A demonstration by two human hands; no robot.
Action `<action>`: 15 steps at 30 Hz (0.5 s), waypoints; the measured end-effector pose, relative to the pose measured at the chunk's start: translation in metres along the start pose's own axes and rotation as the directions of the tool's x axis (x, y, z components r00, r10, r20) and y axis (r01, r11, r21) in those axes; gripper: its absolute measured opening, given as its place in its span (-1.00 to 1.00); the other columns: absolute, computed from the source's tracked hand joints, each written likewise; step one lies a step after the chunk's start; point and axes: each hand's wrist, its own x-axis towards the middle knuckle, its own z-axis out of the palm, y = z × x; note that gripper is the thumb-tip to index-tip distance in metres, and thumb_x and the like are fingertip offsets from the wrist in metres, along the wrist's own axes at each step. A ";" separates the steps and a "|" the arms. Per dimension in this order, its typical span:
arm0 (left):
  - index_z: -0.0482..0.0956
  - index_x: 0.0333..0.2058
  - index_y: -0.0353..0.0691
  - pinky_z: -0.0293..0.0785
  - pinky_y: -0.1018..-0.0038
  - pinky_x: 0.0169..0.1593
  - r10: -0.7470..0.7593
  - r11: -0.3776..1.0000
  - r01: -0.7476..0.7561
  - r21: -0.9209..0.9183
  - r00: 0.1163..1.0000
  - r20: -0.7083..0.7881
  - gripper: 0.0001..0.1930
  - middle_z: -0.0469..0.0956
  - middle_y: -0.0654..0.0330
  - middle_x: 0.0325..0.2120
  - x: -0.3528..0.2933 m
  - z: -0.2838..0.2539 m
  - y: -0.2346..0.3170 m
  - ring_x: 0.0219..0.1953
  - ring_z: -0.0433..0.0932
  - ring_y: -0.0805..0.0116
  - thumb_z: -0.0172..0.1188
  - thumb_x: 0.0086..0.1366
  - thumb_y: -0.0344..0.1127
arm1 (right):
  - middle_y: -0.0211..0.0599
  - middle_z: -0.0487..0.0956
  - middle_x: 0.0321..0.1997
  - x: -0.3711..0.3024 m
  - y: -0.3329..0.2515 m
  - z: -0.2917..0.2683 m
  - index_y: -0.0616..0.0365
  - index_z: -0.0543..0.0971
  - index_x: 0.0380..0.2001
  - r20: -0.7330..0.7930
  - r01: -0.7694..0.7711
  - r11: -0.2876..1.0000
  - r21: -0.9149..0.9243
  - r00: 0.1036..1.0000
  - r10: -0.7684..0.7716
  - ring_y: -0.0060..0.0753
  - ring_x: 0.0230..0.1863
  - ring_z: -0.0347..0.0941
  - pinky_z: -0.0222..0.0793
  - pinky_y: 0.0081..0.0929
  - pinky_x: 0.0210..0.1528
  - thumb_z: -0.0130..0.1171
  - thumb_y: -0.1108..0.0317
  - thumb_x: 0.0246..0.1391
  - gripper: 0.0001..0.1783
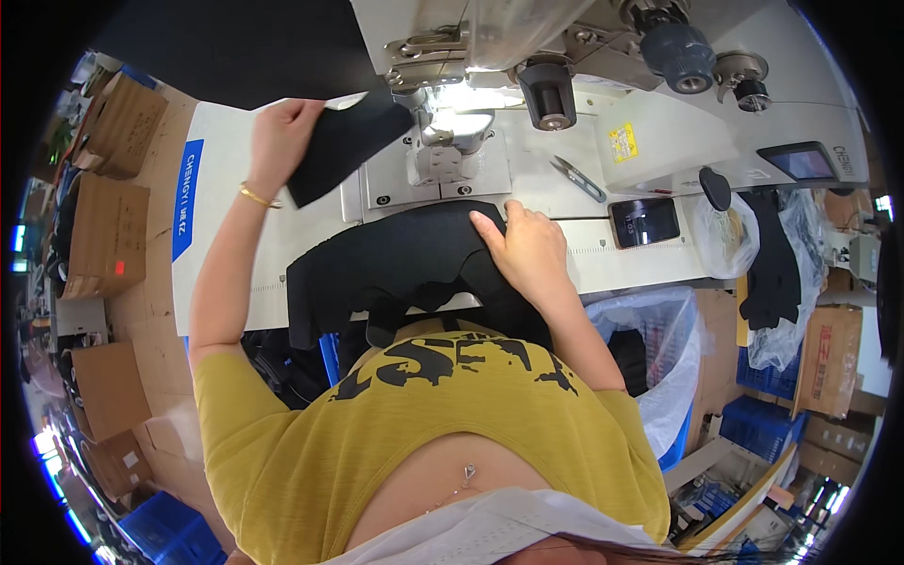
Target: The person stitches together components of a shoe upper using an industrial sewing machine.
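Note:
My left hand (282, 143) is closed on the edge of a black fabric piece (344, 146), left of the sewing machine's needle area (447, 146). The far end of this piece reaches to the presser foot area, where parts of the machine hide it. My right hand (529, 252) lies with thumb and fingers apart on the right end of a larger black fabric piece (395, 247). That piece has a scalloped near edge and spreads over the table's front edge toward my lap.
Thread snips (578, 179) and a phone (645, 223) lie on the white sewing table (589, 250), right of the needle area. A plastic bag (725, 235) hangs at the right. Below it stands a plastic-lined bin (673, 353). Cardboard boxes (105, 235) line the left side.

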 end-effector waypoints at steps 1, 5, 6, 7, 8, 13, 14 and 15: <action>0.54 -0.54 -0.42 0.32 0.32 -0.45 -0.089 0.964 0.063 0.260 0.992 0.089 -0.52 0.49 -0.02 -0.68 0.003 -0.018 -0.007 -0.64 0.41 0.14 0.18 0.30 -0.02 | -0.05 0.59 -0.44 0.000 0.005 0.001 0.28 0.52 -0.38 -0.013 0.008 1.000 0.030 1.000 -0.008 0.01 -0.30 0.52 0.41 -0.15 -0.15 0.21 -0.10 0.08 -0.46; 0.58 -0.47 -0.35 0.41 0.28 -0.37 -0.252 0.873 0.133 0.470 0.947 0.201 -0.57 0.54 0.01 -0.60 -0.021 -0.034 -0.050 -0.53 0.50 0.05 0.16 0.31 -0.02 | -0.06 0.60 -0.43 0.003 0.011 -0.010 0.37 0.56 -0.28 0.121 -0.067 0.962 0.266 0.992 0.036 0.02 -0.29 0.54 0.42 -0.14 -0.17 0.20 -0.13 0.08 -0.38; 0.60 -0.41 -0.31 0.44 0.26 -0.33 -0.256 0.857 0.126 0.499 0.946 0.201 -0.62 0.57 0.02 -0.54 -0.029 -0.034 -0.052 -0.47 0.53 0.04 0.16 0.31 -0.04 | -0.06 0.60 -0.43 0.002 0.011 -0.008 0.37 0.56 -0.28 0.123 -0.074 0.960 0.269 0.992 0.042 0.02 -0.29 0.54 0.42 -0.14 -0.17 0.20 -0.13 0.08 -0.38; 0.60 -0.41 -0.31 0.44 0.26 -0.33 -0.258 0.857 0.124 0.500 0.943 0.208 -0.62 0.57 0.02 -0.54 -0.035 -0.032 -0.044 -0.47 0.53 0.04 0.16 0.31 -0.04 | -0.06 0.60 -0.43 0.001 0.013 -0.004 0.37 0.56 -0.26 0.076 -0.031 0.971 0.237 0.997 0.013 0.01 -0.30 0.55 0.42 -0.15 -0.17 0.24 -0.11 0.05 -0.38; 0.60 -0.34 -0.32 0.45 0.27 -0.27 0.087 0.872 -0.153 0.466 0.983 0.160 -0.66 0.58 0.00 -0.45 -0.043 -0.024 -0.032 -0.39 0.55 0.05 0.19 0.29 -0.08 | -0.06 0.60 -0.43 0.000 0.014 -0.001 0.38 0.57 -0.23 0.030 0.010 0.980 0.201 0.999 -0.016 0.00 -0.30 0.55 0.42 -0.17 -0.16 0.27 -0.10 0.02 -0.37; 0.56 -0.08 -0.33 0.44 0.31 -0.01 0.350 0.897 -0.430 0.103 0.834 0.427 -0.64 0.56 -0.02 -0.14 -0.099 0.004 0.076 -0.10 0.53 0.02 0.26 0.23 -0.22 | -0.16 0.56 -0.47 0.007 0.011 -0.006 0.30 0.56 -0.29 0.184 -0.124 0.921 0.368 0.981 0.058 -0.19 -0.41 0.51 0.42 -0.32 -0.26 0.34 0.07 -0.01 -0.54; 0.56 -0.08 -0.33 0.44 0.31 -0.01 0.349 0.899 -0.427 0.100 0.834 0.427 -0.64 0.56 -0.02 -0.14 -0.101 0.010 0.086 -0.10 0.53 0.02 0.26 0.23 -0.22 | -0.21 0.53 -0.49 0.007 0.012 -0.005 0.26 0.55 -0.32 0.196 -0.166 0.871 0.463 0.977 0.082 -0.27 -0.46 0.48 0.41 -0.38 -0.31 0.35 0.17 -0.01 -0.64; 0.55 -0.07 -0.33 0.44 0.30 -0.02 0.380 0.901 -0.433 0.033 0.822 0.425 -0.63 0.55 -0.01 -0.14 -0.102 0.015 0.094 -0.10 0.53 0.01 0.28 0.22 -0.22 | -0.21 0.53 -0.49 0.006 0.010 -0.007 0.26 0.55 -0.32 0.198 -0.164 0.872 0.461 0.977 0.080 -0.27 -0.46 0.48 0.41 -0.38 -0.31 0.35 0.17 -0.01 -0.64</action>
